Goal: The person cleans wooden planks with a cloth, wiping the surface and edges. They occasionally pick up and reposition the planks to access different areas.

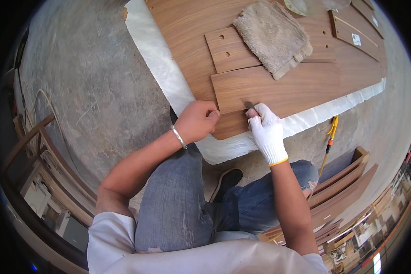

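Note:
A long brown wood-grain board (278,86) lies flat in front of me on a larger wood-grain panel (185,34). At the board's left end is my left hand (197,121), bare, with a metal bracelet at the wrist. Its fingers are curled closed beside the edge, and what they grip, if anything, is hidden. My right hand (267,130) wears a white knit glove and is closed around a small scraper (249,105). The dark blade points at the board near its close long edge; the handle is covered by the fingers.
A folded brown towel (274,36) lies across a second board (228,50) with round holes. Narrow wooden pieces (354,34) are at the far right. White sheeting (164,77) sticks out under the panel. A yellow air blow gun (332,130) and stacked boards (338,182) are on the right.

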Motion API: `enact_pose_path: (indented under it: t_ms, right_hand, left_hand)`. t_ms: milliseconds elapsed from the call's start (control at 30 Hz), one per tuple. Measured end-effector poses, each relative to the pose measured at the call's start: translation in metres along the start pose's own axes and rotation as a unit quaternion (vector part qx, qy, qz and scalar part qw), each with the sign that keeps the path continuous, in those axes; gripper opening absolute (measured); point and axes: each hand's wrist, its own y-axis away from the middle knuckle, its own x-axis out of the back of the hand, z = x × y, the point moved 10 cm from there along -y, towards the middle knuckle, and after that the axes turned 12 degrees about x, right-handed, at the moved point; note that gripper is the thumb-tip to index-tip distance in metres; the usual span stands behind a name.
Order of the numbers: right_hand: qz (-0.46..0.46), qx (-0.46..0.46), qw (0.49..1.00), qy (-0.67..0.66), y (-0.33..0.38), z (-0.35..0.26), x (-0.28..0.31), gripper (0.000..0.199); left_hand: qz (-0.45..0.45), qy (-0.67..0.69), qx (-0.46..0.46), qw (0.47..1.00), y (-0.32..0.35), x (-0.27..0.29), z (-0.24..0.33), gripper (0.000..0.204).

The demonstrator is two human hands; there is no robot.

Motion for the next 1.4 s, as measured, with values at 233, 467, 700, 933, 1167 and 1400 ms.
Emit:
enact_pose_path:
  t_ms: [233,467,700,933,1167,1400]
  right_hand:
    - [-0.136,-0.029,0.988,0.06,0.072,0.043,0.007,0.013]
    - [-0.123,0.11,0.964,0.209,0.072,0.027,0.023,0.015]
    - [-0.059,0.147,0.936,0.315,0.054,0.014,0.045,0.008]
    - [0.157,0.188,0.937,0.248,-0.004,-0.054,0.108,0.034]
    - [0.15,0.252,0.926,0.239,-0.129,-0.092,0.072,0.084]
    - [0.087,0.228,0.92,0.306,-0.14,-0.041,0.077,0.07]
  left_hand:
    - [0.051,-0.296,0.002,0.954,0.029,0.019,-0.017,0.034]
    - [0.163,-0.294,-0.302,0.892,0.054,0.006,0.061,0.022]
    - [0.144,-0.541,-0.38,0.736,0.046,-0.037,0.048,0.062]
    - [0.134,-0.559,-0.419,0.703,0.043,-0.037,0.042,0.067]
    - [0.157,-0.473,-0.414,0.761,0.039,-0.019,0.098,0.072]
    - [0.24,-0.469,-0.345,0.777,-0.02,-0.008,0.122,0.074]
